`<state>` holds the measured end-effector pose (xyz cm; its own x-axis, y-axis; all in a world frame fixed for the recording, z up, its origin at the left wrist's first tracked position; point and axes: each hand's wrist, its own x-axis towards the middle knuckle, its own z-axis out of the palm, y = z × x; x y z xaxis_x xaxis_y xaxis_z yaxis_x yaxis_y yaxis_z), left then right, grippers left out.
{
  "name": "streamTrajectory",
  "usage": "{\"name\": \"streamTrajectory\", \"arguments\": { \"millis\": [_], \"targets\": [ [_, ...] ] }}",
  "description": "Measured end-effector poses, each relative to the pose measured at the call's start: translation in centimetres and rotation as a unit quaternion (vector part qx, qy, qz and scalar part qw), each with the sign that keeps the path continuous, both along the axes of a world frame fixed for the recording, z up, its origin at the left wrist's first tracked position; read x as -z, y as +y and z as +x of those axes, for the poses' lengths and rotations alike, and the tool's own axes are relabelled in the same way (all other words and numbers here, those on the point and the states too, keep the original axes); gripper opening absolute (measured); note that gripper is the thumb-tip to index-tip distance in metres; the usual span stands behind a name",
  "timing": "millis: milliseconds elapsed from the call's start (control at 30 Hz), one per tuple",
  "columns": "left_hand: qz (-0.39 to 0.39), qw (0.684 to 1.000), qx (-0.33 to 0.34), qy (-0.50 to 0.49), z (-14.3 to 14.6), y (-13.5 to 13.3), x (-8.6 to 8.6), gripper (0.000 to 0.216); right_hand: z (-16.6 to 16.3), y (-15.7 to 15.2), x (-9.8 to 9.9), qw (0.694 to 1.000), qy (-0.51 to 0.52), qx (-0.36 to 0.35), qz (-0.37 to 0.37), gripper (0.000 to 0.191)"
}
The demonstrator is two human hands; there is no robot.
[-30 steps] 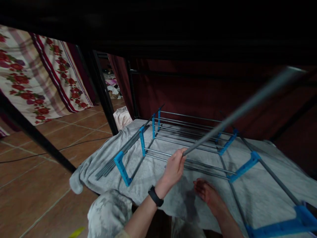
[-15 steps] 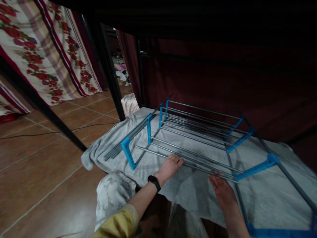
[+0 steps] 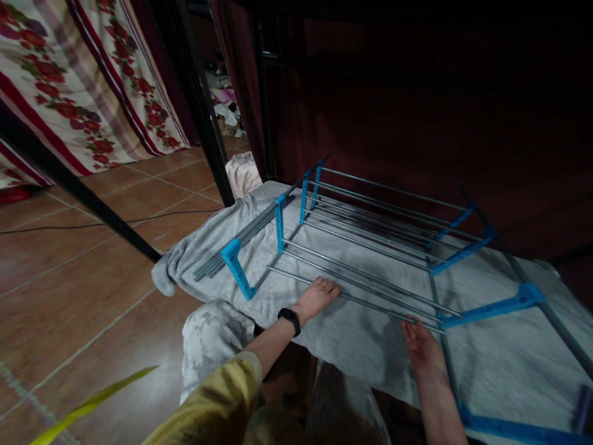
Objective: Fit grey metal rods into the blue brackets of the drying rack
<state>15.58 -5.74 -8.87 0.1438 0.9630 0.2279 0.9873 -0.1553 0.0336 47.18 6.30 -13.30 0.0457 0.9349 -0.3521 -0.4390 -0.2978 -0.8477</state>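
A partly assembled rack of grey metal rods and blue plastic brackets lies on a grey blanket (image 3: 361, 337). My left hand (image 3: 319, 298), with a black band at the wrist, is closed around the nearest metal rod (image 3: 375, 307) left of its middle. Toward that rod's right end, the fingers of my right hand (image 3: 422, 349) curl against it, palm turned partly up. The rod's left end is free, short of the near-left blue bracket (image 3: 238, 272). Its right end lies close to the right blue bracket (image 3: 491, 308). Other rods span the brackets behind it.
Loose grey tubes (image 3: 245, 244) lie along the rack's left side. A black bed post (image 3: 204, 105) and a slanting black bar (image 3: 92, 198) stand at the left. Dark red cloth (image 3: 370, 117) hangs behind. A yellow strip (image 3: 92, 405) shows at lower left, above the tiled floor (image 3: 115, 272).
The view has tipped slightly downward. The near rod's left end has shifted right, away from the left bracket, with both hands still at the rod. A yellow strip has come into view at lower left.
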Motion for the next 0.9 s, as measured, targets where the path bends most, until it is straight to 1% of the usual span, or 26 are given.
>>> {"name": "streamTrajectory", "arguments": {
  "millis": [67, 233, 400, 533, 667, 767, 900],
  "targets": [
    [-0.005, 1.0, -0.008, -0.004, -0.3, 0.0, 0.1, 0.033, 0.3, 0.3, 0.3, 1.0, -0.008, 0.009, -0.01, 0.011],
    [-0.004, 1.0, -0.019, 0.011, -0.6, 0.0, 0.3, 0.031, 0.7, 0.5, 0.7, 1.0, -0.004, -0.003, -0.022, 0.011],
    [0.001, 1.0, -0.023, -0.002, -0.6, -0.2, 0.7, 0.026, 0.5, 0.3, 0.8, 1.0, 0.004, 0.007, -0.009, 0.012],
    [-0.007, 1.0, -0.025, -0.01, -0.7, -0.4, 0.6, 0.022, 0.3, 0.1, 1.0, 1.0, 0.013, 0.018, 0.002, 0.018],
    [-0.007, 1.0, -0.024, 0.008, -0.6, -0.5, 0.3, 0.025, 0.2, 0.0, 0.9, 1.0, 0.006, 0.029, 0.008, 0.02],
    [-0.005, 0.999, -0.042, 0.005, -0.7, -0.6, 0.3, 0.028, 0.0, 0.0, 0.8, 1.0, 0.008, 0.025, 0.012, 0.021],
    [0.008, 0.996, -0.091, -0.011, -1.6, -1.1, 0.3, 0.026, -0.2, 0.0, 0.6, 1.0, 0.01, 0.021, 0.013, 0.018]
  ]
}}
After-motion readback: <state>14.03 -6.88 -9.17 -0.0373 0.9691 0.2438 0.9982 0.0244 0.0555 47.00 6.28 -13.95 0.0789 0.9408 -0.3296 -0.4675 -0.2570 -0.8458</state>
